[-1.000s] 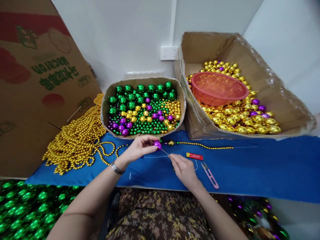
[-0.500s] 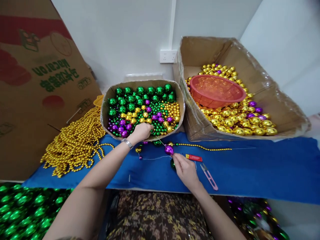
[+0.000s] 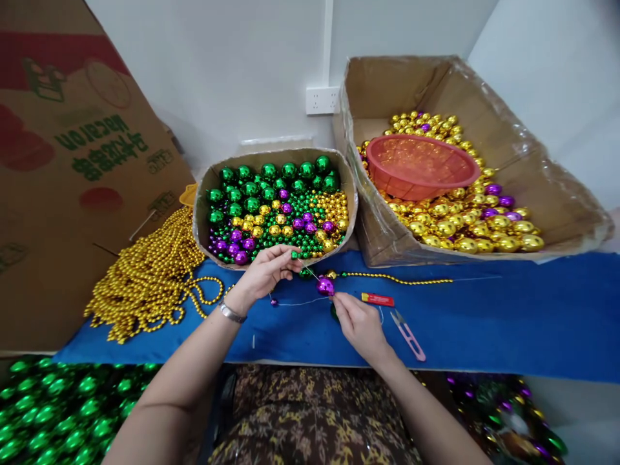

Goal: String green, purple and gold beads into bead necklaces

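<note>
- Needle (image 3: 308,268): between the hands, over the blue cloth (image 3: 484,323), long axis slanting, pointing away and left.
- Left hand (image 3: 265,271): pinching a green bead (image 3: 294,255) at its tip.
- Right hand (image 3: 361,326): pinching its near end, below a purple bead (image 3: 325,286).

Around the left wrist (image 3: 240,301), 1 silver-coloured metallic band (image 3: 232,314) is worn. The torso is covered by a dark brown garment (image 3: 314,413), patterned with small yellow and muted tan floral motifs; the 2 forearms (image 3: 191,368) are uncovered.
</note>
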The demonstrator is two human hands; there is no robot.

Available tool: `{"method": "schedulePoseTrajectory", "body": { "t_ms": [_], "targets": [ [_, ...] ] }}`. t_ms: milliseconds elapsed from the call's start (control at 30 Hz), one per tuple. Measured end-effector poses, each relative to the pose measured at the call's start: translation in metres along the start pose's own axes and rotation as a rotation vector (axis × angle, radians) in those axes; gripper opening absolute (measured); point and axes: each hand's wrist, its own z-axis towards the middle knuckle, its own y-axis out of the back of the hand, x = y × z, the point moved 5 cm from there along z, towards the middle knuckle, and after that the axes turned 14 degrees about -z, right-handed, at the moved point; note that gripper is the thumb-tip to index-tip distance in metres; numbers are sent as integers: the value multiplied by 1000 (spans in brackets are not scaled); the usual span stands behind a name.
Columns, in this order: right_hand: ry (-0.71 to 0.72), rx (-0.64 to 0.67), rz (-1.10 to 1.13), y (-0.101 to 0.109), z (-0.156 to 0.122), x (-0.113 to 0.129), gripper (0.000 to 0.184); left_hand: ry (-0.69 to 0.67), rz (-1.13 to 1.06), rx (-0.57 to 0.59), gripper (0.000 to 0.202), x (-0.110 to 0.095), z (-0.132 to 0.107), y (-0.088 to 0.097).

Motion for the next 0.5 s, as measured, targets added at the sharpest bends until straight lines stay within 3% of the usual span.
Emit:
{"method": "schedulePoseTrajectory", "body": {
  "t_ms": [300,500],
  "targets": [
    [15,4,-50,1,0,-1,32,-74,149,-17,34,-1,-4,-1],
    [53,-15,-193,0,-2,-1,32,-221,463,-15,32,-14,-6,-3]
  ]
}}
